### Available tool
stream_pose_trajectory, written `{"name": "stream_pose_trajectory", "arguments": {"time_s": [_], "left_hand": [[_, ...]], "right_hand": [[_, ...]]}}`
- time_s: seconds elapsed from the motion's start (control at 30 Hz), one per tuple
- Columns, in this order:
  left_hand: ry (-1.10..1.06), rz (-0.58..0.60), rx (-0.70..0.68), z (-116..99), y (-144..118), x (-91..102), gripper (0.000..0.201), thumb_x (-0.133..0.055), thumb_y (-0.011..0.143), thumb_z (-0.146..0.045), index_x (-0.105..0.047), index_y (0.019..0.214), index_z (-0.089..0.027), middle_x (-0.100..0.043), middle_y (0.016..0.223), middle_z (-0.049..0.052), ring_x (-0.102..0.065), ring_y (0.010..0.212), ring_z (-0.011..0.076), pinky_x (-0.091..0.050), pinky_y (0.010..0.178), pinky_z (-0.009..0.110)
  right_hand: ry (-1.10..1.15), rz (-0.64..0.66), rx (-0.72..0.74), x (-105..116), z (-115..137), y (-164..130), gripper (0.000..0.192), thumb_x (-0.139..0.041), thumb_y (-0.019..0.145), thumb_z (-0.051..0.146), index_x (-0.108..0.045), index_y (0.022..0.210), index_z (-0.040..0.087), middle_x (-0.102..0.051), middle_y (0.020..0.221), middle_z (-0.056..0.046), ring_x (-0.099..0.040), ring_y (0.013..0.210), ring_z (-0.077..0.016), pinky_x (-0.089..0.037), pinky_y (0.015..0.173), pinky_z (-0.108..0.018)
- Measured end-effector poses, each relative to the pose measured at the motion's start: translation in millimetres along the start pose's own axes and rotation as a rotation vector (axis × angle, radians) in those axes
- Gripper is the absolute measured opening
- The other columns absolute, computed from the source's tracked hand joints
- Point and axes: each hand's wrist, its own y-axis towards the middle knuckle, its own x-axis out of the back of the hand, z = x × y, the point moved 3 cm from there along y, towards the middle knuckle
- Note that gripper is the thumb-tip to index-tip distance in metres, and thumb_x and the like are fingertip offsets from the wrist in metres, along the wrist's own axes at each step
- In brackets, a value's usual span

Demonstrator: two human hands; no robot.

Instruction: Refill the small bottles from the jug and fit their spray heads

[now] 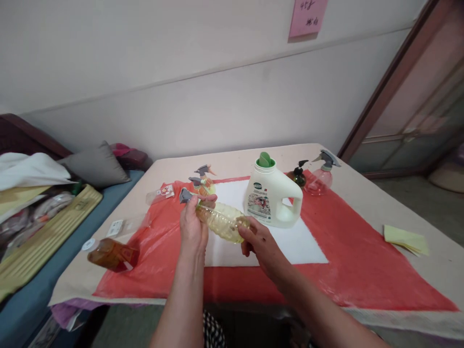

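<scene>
A clear yellowish spray bottle [222, 221] with a grey trigger head is held on its side above the table, its head pointing left. My left hand [193, 223] is closed around the neck, just below the trigger head. At the other end, the fingers of my right hand [256, 240] grip the bottle's base. Behind it and to the right stands a large cream detergent jug [271, 193] with a green cap [266, 160] set in its mouth. Further spray bottles [206, 183] with grey heads stand behind my left hand, partly hidden.
A pink spray bottle [321, 180] and a dark pump bottle [298, 175] stand at the back right. A bottle of amber liquid [112, 253] lies at the left on red sheeting [145, 270]. White paper [308, 246] lies under the jug, yellow notes [405, 239] at right.
</scene>
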Motion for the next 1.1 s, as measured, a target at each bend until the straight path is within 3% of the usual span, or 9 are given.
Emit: {"name": "stream_pose_trajectory", "arguments": {"time_s": [0.1, 0.17, 0.23, 0.3, 0.43, 0.63, 0.73, 0.9, 1.1], "left_hand": [[0.001, -0.048, 0.009, 0.7, 1.1, 0.7, 0.025, -0.07, 0.077, -0.041, -0.063, 0.078, -0.017, -0.076, 0.082, 0.009, -0.073, 0.091, 0.0246, -0.052, 0.09, 0.039], [0.06, -0.102, -0.026, 2.3, -0.6, 0.4, 0.026, -0.07, 0.078, -0.042, -0.063, 0.08, -0.017, -0.076, 0.087, 0.008, -0.072, 0.092, 0.0237, -0.051, 0.09, 0.039], [0.226, -0.125, -0.104, 4.4, -6.6, -3.4, 0.032, -0.068, 0.082, -0.048, -0.066, 0.086, -0.017, -0.076, 0.096, 0.009, -0.07, 0.095, 0.0232, -0.051, 0.09, 0.038], [0.439, -0.09, -0.175, 7.8, -17.3, -11.7, 0.041, -0.064, 0.086, -0.054, -0.071, 0.096, -0.016, -0.074, 0.107, 0.01, -0.068, 0.101, 0.0238, -0.049, 0.092, 0.037], [0.64, 0.046, -0.283, 11.0, -44.8, -31.9, 0.041, -0.062, 0.089, -0.054, -0.071, 0.109, -0.019, -0.072, 0.117, 0.009, -0.063, 0.114, 0.0255, -0.047, 0.099, 0.037], [0.811, 0.376, -0.282, 10.7, -65.4, -45.9, 0.056, -0.076, 0.08, -0.045, -0.062, 0.131, -0.027, -0.064, 0.136, 0.008, -0.059, 0.126, 0.0296, -0.047, 0.106, 0.041], [0.79, 0.359, -0.361, 10.9, -63.2, -40.7, 0.058, -0.076, 0.08, -0.045, -0.061, 0.133, -0.028, -0.061, 0.141, 0.008, -0.058, 0.128, 0.0305, -0.044, 0.109, 0.045], [0.715, 0.201, -0.344, 11.5, -50.2, -29.9, 0.044, -0.074, 0.081, -0.046, -0.068, 0.119, -0.024, -0.068, 0.129, 0.009, -0.063, 0.119, 0.0288, -0.047, 0.106, 0.048], [0.541, 0.084, -0.297, 18.0, -31.7, -18.6, 0.034, -0.075, 0.081, -0.042, -0.07, 0.107, -0.02, -0.073, 0.112, 0.01, -0.068, 0.11, 0.0262, -0.049, 0.105, 0.048]], "right_hand": [[-0.127, 0.028, -0.015, 1.9, -7.2, 5.4, 0.043, -0.059, 0.085, 0.056, -0.062, 0.105, 0.018, -0.061, 0.069, 0.002, -0.058, 0.058, -0.0137, -0.046, 0.057, -0.029], [-0.357, -0.058, 0.095, 5.1, -7.5, 6.9, 0.048, -0.063, 0.082, 0.048, -0.06, 0.12, 0.019, -0.07, 0.103, -0.008, -0.067, 0.091, -0.0239, -0.054, 0.081, -0.041], [-0.66, -0.17, 0.305, 5.1, -4.9, 4.2, 0.068, -0.07, 0.075, 0.036, -0.05, 0.138, 0.019, -0.059, 0.138, -0.014, -0.055, 0.126, -0.0319, -0.045, 0.106, -0.052], [-0.917, -0.211, 0.498, -0.1, -5.0, 0.0, 0.085, -0.074, 0.07, 0.029, -0.039, 0.148, 0.018, -0.044, 0.153, -0.017, -0.041, 0.141, -0.0348, -0.036, 0.115, -0.056], [-1.107, -0.353, 0.624, -2.4, -6.4, -1.4, 0.083, -0.073, 0.076, 0.032, -0.036, 0.148, 0.013, -0.052, 0.144, -0.02, -0.05, 0.132, -0.0346, -0.046, 0.108, -0.054], [-0.895, -0.424, 0.756, 21.6, 23.9, -3.3, 0.063, -0.074, 0.075, 0.042, -0.051, 0.128, 0.019, -0.066, 0.121, -0.013, -0.062, 0.111, -0.0296, -0.052, 0.098, -0.047], [-0.717, -0.561, 0.746, 54.4, 46.7, -5.3, 0.065, -0.074, 0.072, 0.049, -0.049, 0.125, 0.021, -0.067, 0.11, -0.009, -0.065, 0.1, -0.0265, -0.055, 0.09, -0.045], [-0.489, -1.043, 0.709, 147.3, 75.5, -4.7, 0.073, -0.076, 0.067, 0.05, -0.042, 0.125, 0.021, -0.058, 0.123, -0.011, -0.06, 0.111, -0.0247, -0.048, 0.102, -0.044], [-0.501, -1.097, 0.433, 232.7, 54.2, 25.1, 0.073, -0.075, 0.06, 0.041, -0.046, 0.123, 0.018, -0.063, 0.116, -0.014, -0.063, 0.102, -0.0281, -0.051, 0.092, -0.047]]}}
